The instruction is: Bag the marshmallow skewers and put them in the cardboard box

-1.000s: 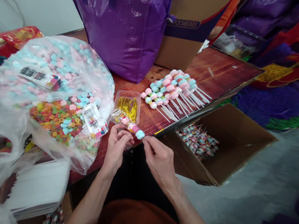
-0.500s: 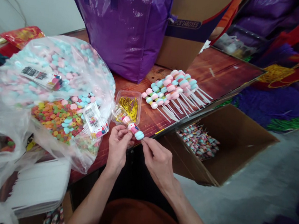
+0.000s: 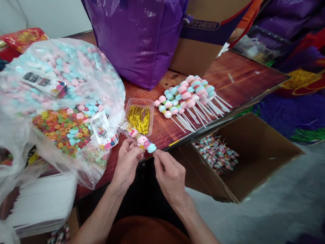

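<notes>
Candy skewer (image 3: 143, 141) swung flatter | left hand (image 3: 128, 159): grip pinching wrapper (image 3: 125, 126) | right hand (image 3: 172, 174): pinching skewer's end

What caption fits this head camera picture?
Two hands hold a candy skewer beside gold ties.

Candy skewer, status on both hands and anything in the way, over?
Left hand pinching wrapped candy skewer by its side. Right hand at its blue end. Clear tray of gold ties close beyond; hands outside it.
</notes>
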